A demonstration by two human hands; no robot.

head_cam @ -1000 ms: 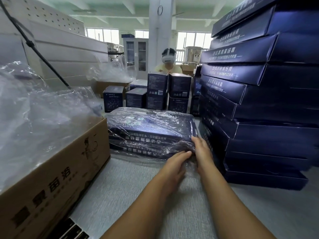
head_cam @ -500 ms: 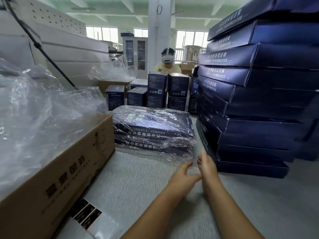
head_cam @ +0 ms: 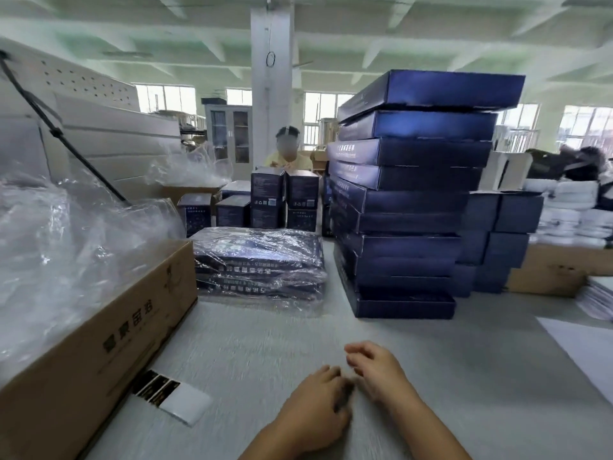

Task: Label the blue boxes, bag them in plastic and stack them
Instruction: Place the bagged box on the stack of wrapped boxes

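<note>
Nearest, the left hand [head_cam: 318, 406] and the right hand [head_cam: 374, 370] lay close together on the grey table [head_cam: 464, 376], fingers loosely curled and holding nothing, though blur softened them. To the near left, a strip of labels [head_cam: 169, 393] lay on the table just beside a cardboard carton [head_cam: 99, 343] heaped with clear plastic bags [head_cam: 66, 244]. Farther on, at centre, a low pile of bagged blue boxes [head_cam: 262, 263] sat wrapped in plastic, well apart from both hands. Just right of it rose a tall stack of unbagged blue boxes [head_cam: 408, 200]. Beyond stood small dark boxes [head_cam: 268, 200], with a seated person [head_cam: 288, 154] behind them.
</note>
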